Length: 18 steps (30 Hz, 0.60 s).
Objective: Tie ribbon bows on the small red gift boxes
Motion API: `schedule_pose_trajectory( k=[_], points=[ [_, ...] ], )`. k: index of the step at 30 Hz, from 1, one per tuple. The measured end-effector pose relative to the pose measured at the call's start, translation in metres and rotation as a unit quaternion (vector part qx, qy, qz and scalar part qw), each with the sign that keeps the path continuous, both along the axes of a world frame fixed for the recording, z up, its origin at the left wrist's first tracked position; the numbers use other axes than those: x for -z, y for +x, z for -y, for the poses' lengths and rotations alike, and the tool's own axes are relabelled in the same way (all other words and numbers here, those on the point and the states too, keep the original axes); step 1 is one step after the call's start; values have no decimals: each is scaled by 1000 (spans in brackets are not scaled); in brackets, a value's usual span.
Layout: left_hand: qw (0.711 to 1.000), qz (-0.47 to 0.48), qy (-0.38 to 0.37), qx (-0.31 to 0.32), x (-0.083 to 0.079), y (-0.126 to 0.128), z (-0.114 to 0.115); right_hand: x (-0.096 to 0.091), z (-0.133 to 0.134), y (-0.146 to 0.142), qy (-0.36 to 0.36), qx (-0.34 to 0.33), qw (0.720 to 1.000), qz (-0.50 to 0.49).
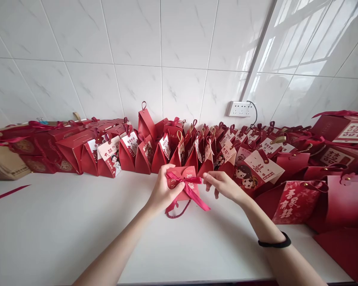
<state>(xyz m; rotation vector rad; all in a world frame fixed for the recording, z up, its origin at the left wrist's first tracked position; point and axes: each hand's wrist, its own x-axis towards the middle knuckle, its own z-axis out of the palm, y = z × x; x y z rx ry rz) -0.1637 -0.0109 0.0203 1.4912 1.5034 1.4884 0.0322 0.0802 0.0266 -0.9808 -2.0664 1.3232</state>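
A small red gift box with pale lettering sits on the white table in front of me. Across its top runs a crimson ribbon tied in a bow, one tail hanging over the near side. My left hand grips the box from the left, its thumb pressed on the ribbon near the knot. At the tip of the bow's right loop, the curled fingers of my right hand pinch the ribbon; the exact contact is small and hard to see. A dark red twisted cord handle lies in a loop below the box.
Many red gift boxes with loop handles line the back of the table. Larger red bags crowd the right side. A loose ribbon strip lies at left. A power strip is mounted on the tiled wall.
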Motion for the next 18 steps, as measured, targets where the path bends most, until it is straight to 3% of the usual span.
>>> schedule_pose_trajectory(
  k=[3, 6, 12, 18],
  points=[
    [1000, 7, 5, 9, 1, 0, 1, 0, 11, -9, -2, -23, 996, -83],
    [1000, 10, 20, 12, 4, 1, 2, 3, 20, -17, 7, -26, 995, -95],
    [990, 26, 80, -110, 11, 8, -2, 8, 21, -21, 29, -25, 992, -117],
    [984, -27, 109, -141, 12, 8, -2, 9, 21, -22, 40, 7, 991, -126]
  ],
)
